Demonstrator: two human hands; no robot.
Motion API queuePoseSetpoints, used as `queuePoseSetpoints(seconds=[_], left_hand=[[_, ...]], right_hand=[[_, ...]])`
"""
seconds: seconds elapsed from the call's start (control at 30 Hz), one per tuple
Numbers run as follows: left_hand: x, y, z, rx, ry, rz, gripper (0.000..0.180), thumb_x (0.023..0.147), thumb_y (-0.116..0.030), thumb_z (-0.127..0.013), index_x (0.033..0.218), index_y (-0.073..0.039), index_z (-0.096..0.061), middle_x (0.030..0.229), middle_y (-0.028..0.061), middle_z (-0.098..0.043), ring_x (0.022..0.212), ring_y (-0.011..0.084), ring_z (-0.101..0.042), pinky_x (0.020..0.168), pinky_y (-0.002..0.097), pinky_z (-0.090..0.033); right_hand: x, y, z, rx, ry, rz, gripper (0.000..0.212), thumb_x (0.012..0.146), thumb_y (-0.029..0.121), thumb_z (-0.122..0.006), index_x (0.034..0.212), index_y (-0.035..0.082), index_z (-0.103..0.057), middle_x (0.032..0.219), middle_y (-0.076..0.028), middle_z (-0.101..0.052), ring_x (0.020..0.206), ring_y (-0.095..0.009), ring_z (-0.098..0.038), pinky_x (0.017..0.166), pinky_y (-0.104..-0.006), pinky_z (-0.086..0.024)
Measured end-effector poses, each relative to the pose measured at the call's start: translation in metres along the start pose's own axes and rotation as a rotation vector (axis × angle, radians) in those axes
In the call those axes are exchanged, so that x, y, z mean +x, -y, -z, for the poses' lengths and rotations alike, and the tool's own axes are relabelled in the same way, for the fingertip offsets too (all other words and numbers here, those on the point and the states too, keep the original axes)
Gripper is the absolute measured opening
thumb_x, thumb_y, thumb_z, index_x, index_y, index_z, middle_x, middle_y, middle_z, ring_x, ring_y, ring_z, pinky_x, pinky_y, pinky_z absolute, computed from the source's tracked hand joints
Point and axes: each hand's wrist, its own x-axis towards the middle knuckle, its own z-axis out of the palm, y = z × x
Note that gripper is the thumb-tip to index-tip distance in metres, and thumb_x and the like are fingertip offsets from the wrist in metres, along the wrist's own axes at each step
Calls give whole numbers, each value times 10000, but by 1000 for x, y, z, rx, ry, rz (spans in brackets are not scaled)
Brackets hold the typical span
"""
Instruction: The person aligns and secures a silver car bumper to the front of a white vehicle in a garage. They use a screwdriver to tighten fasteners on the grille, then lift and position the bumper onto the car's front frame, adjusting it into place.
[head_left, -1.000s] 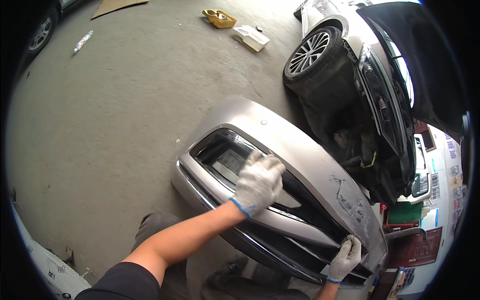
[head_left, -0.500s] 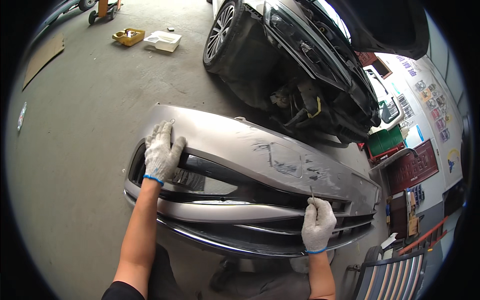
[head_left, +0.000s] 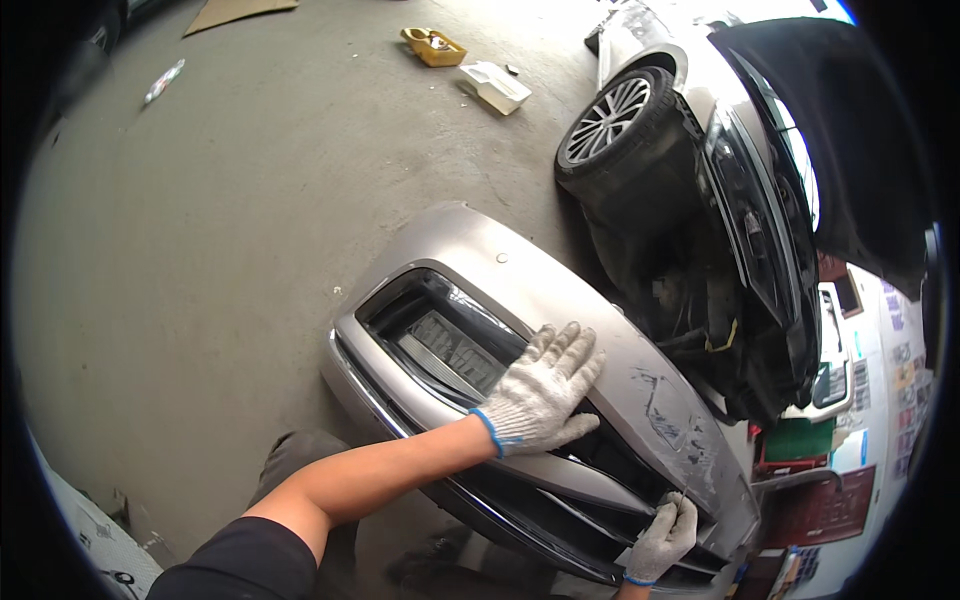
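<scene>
My left hand (head_left: pixel 540 400), fingers spread and gripping nothing, has shifted from the ten-o'clock end to the middle of the bumper (head_left: pixel 615 345), at one o'clock, seemingly steadying it; my right hand (head_left: pixel 662 538) pinches, contents unclear.

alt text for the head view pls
A left hand gloved in white knit spreads over a curved silver car bumper; the similarly gloved right hand, pinched closed, is below dark scuff marks. Beyond, a silver car stands with its bonnet raised.
</scene>
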Motion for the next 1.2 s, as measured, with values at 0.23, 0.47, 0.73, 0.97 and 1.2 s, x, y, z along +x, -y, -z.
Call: queuePoseSetpoints(seconds=[0.23,0.47,0.73,0.97,1.2], left_hand=[[-1,-8,3,-22,127,-10,813,901,-441,-684,1499,52,-442,1604,290,-360,1521,431,-314,1259,559,-214],[-10,-19,-11,-140,175,-93,880,884,-454,-684,1545,36,-372,1638,284,-293,1551,405,-254,1278,569,-163],[-17,-29,-12,-152,123,-151,808,857,-364,-698,1500,50,-437,1614,293,-337,1539,408,-288,1276,553,-198],[-24,-30,-16,-170,75,-199,693,885,-269,-636,1489,25,-465,1615,248,-372,1530,379,-327,1278,540,-214],[-18,-27,1,-89,-11,-227,676,804,-244,-744,1405,12,-566,1515,259,-500,1436,424,-459,1229,573,-284]], right_hand=[[4,-14,-9,-54,-86,158,186,1021,51,-515,1067,-77,-642,918,-73,-639,845,-140,-610,786,-288,-526],[-11,34,-12,-158,-130,230,196,988,104,-601,1021,-60,-704,926,-197,-724,830,-312,-693,799,-410,-563],[-11,35,-17,-183,-124,288,229,1012,139,-606,1011,-68,-704,918,-205,-725,796,-318,-698,761,-403,-576],[3,-16,-7,-103,-64,215,196,1037,71,-522,1062,-81,-643,923,-81,-646,834,-152,-614,782,-291,-532],[9,10,-14,-129,-112,343,114,942,54,-635,961,-37,-700,856,-198,-676,790,-339,-664,760,-403,-538]])
